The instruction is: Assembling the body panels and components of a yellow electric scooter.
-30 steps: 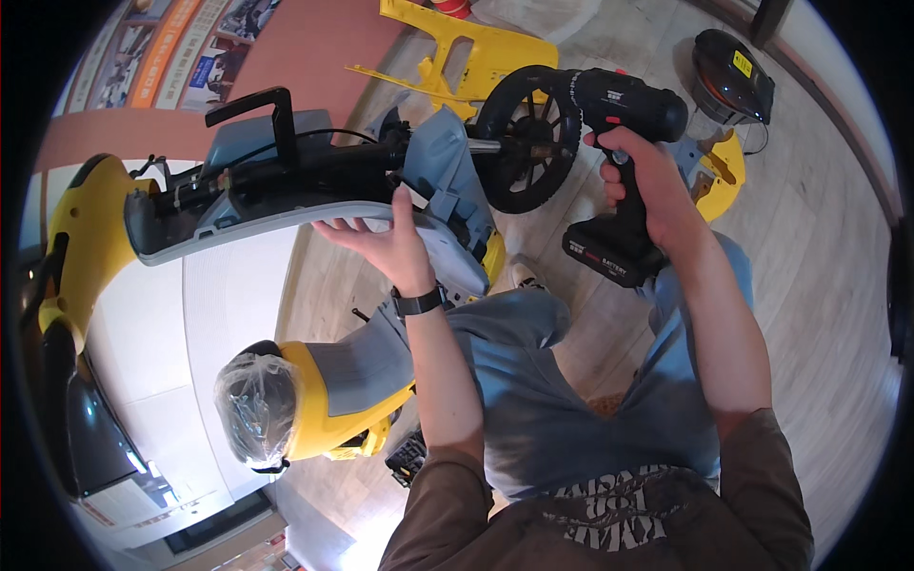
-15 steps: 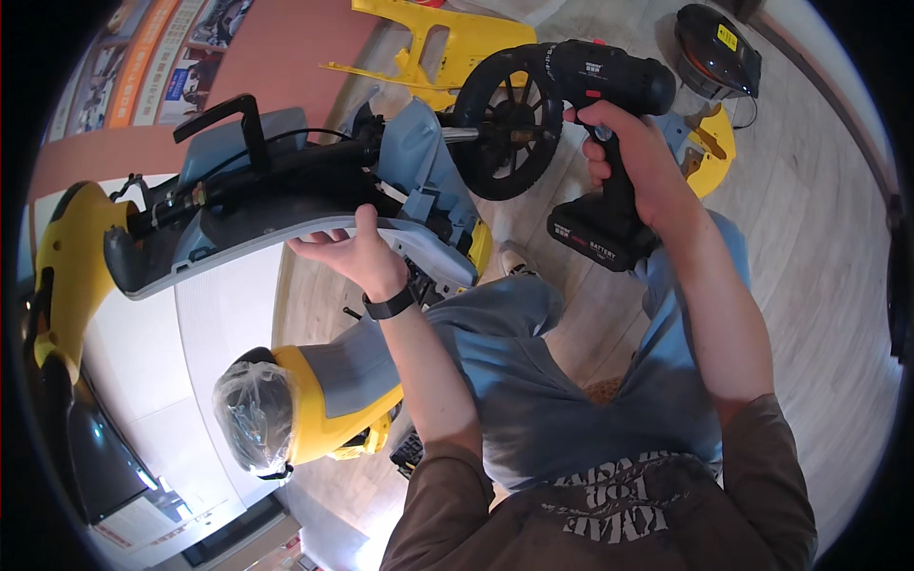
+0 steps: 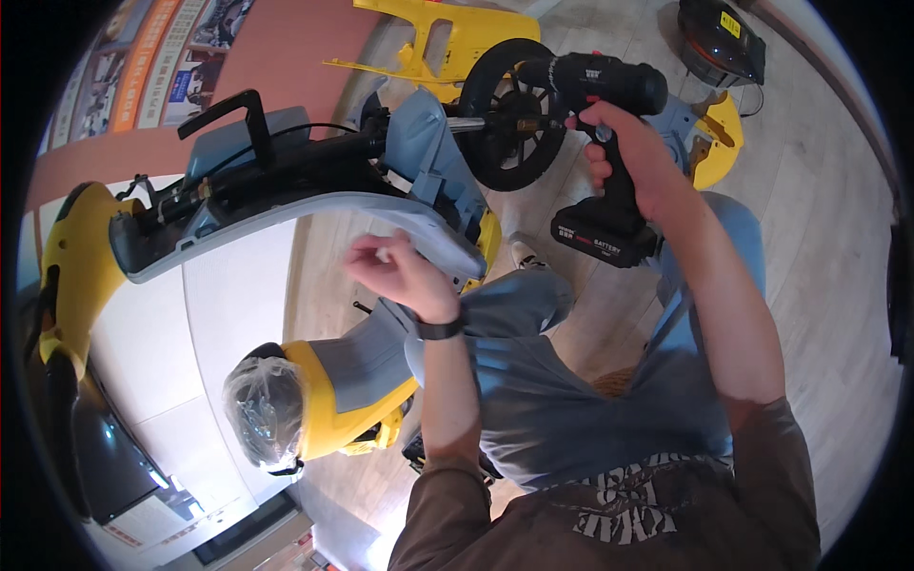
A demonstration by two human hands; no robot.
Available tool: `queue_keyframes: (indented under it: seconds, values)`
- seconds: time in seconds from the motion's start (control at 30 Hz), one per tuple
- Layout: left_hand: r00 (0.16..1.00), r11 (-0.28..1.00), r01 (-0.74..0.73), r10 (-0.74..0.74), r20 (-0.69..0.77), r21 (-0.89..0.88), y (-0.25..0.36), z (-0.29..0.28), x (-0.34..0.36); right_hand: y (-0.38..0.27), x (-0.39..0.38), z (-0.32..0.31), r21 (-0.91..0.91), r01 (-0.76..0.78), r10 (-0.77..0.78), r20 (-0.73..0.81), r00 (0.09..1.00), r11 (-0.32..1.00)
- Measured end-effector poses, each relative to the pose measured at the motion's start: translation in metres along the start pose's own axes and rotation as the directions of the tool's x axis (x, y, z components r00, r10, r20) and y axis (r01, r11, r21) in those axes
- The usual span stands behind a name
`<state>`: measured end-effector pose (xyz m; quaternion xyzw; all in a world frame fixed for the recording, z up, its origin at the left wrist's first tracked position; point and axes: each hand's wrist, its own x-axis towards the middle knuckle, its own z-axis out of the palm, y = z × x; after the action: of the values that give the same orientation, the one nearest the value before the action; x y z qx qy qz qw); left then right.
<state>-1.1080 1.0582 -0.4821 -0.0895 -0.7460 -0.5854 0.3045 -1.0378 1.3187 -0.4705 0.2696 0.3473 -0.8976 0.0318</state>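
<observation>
My right hand (image 3: 636, 157) grips a black cordless drill (image 3: 609, 86) by its handle. A finger lies near the trigger, and the battery block is at the bottom. The drill's nose points left, over a black spoked wheel (image 3: 509, 114). My left hand (image 3: 409, 276), with a dark wristband, is apart from the curved grey panel (image 3: 314, 205) of a partly stripped scooter. Its fingers are curled in toward the thumb; whether something small is between them I cannot make out. The scooter's black frame tube (image 3: 333, 157) lies above the panel.
A yellow body panel (image 3: 466, 43) lies on the floor beyond the wheel. A black lamp-like housing (image 3: 721, 43) and a yellow cover piece (image 3: 719, 143) are at the far right. Near my left leg stands a yellow-and-grey scooter part (image 3: 347, 381) with a plastic-wrapped end.
My left hand has let go of the grey panel's lower edge and come down and right, its fingers curling. My right hand still holds the drill in nearly the same place.
</observation>
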Motion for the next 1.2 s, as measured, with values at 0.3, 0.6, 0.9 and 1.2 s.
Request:
queue_keyframes:
  seconds: [0.3,0.6,0.9,1.2]
  values:
    - [0.4,0.656,0.706,-0.68,0.614,0.266,-0.034,0.021,-0.129,0.164,0.014,-0.033,0.274,-0.094,0.168,-0.263,0.95,0.957]
    - [-0.068,0.165,0.792,-0.933,0.354,0.587,-0.066,0.045,-0.151,0.242,0.017,-0.051,0.131,-0.151,0.173,-0.18,0.968,0.98]
    - [0.042,0.174,0.907,-0.944,0.328,0.383,-0.047,0.035,-0.148,0.243,0.018,-0.041,0.076,-0.166,0.176,-0.155,0.972,0.983]
    - [0.017,0.148,0.921,-0.94,0.341,0.361,-0.043,0.034,-0.147,0.239,0.011,-0.041,-0.004,-0.249,0.245,-0.172,0.954,0.968]
